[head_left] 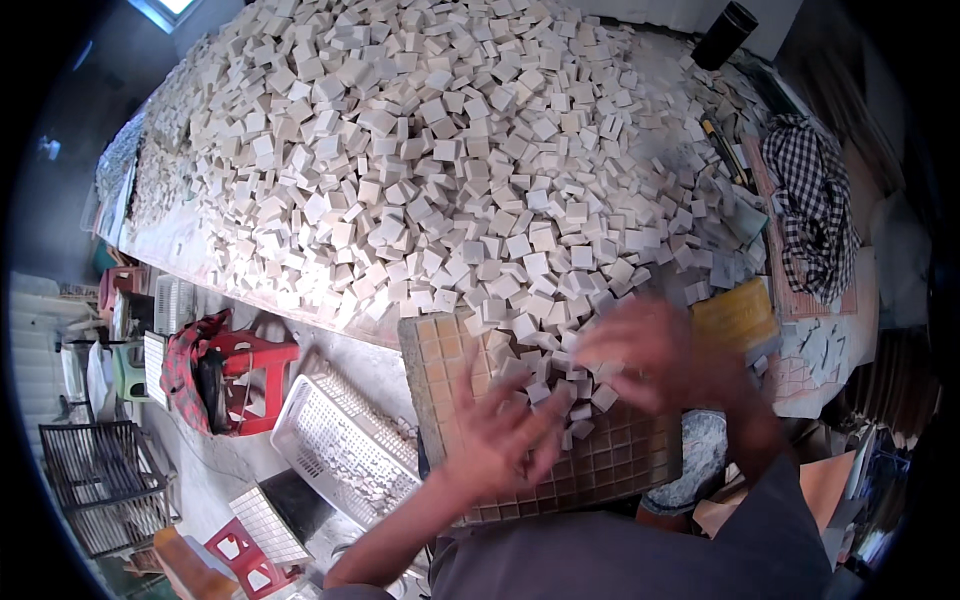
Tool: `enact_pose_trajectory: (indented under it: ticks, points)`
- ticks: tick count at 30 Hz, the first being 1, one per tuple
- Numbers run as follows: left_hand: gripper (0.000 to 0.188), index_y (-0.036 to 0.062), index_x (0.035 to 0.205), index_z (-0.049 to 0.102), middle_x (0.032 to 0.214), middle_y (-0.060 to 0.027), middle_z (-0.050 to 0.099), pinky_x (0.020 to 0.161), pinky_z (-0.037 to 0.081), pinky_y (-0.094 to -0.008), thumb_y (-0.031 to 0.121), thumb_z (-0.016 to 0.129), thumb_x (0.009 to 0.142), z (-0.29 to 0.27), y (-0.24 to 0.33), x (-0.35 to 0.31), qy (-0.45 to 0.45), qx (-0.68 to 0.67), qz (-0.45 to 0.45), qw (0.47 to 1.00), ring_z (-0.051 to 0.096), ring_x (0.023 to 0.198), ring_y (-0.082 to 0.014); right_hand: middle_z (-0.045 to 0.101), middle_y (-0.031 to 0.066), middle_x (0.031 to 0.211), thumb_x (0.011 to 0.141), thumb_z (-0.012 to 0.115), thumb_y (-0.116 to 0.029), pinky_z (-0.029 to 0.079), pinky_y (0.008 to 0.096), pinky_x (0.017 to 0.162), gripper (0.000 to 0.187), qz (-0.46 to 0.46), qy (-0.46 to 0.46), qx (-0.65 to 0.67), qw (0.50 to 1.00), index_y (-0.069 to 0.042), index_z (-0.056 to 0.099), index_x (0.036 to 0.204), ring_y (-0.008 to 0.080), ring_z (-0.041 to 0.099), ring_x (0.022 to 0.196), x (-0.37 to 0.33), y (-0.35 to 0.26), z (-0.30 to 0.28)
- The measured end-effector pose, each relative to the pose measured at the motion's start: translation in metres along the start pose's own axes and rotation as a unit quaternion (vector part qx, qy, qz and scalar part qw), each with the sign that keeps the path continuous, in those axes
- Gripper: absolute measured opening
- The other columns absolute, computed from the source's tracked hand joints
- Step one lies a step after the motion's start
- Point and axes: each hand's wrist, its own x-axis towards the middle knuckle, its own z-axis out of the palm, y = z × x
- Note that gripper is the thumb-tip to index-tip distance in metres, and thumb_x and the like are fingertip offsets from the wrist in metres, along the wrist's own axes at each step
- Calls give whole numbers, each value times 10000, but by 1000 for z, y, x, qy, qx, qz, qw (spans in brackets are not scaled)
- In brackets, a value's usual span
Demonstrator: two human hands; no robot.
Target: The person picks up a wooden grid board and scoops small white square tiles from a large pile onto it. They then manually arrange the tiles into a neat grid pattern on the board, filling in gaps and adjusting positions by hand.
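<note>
A brown grid board (435, 365) with square cells lies tilted in front of me at the table's near edge. Loose small off-white square tiles (602, 398) are heaped on its upper middle part. Over the board's left half, my left hand (510, 430) is spread, its fingers apart beside the loose tiles. On the other side of those tiles is my right hand (645, 355), smeared by motion, so I cannot make out whether its fingers hold a tile. Beyond the board rises a big pile of the same tiles (400, 160).
Right of the pile lie a yellow block (737, 315), a cutter knife (728, 153) and a black-and-white checked cloth (808, 210). A black cylinder (724, 36) stands at the far right. Down on the left are a white perforated basket (345, 440) and a red stool (262, 375).
</note>
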Motion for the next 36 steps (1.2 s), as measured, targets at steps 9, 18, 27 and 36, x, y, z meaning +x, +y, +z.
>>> enact_pose_trajectory:
  ticks: [9,18,27,36]
  points:
    - [573,88,1537,494,1607,-105,493,1259,181,-664,329,598,1028,-12,-160,236,172,331,25,928,413,1523,-295,538,137,1560,968,653,-527,382,479,1207,708,201,424,-221,855,-129,526,1540,379,488,1439,172,228,-94]
    - [558,133,1561,444,1625,-37,472,1218,73,-782,269,520,1025,17,-178,244,123,378,19,917,354,1563,-264,562,138,1529,992,604,-505,396,482,1195,652,263,410,-207,848,-125,552,1518,395,470,1446,183,242,-48]
    - [481,118,1365,546,1186,-89,663,1174,226,-630,256,656,918,45,-129,226,125,178,22,976,656,1174,-294,536,122,1377,938,674,-390,518,502,1005,424,229,365,-60,900,-158,660,1293,388,662,1118,135,169,-24]
    - [480,52,1298,619,1318,-150,604,1090,361,-502,352,725,939,28,-125,205,73,113,-39,990,587,1223,-350,576,128,1364,986,679,-469,510,402,1016,525,200,324,-63,923,-162,648,1410,310,600,1243,113,154,-40]
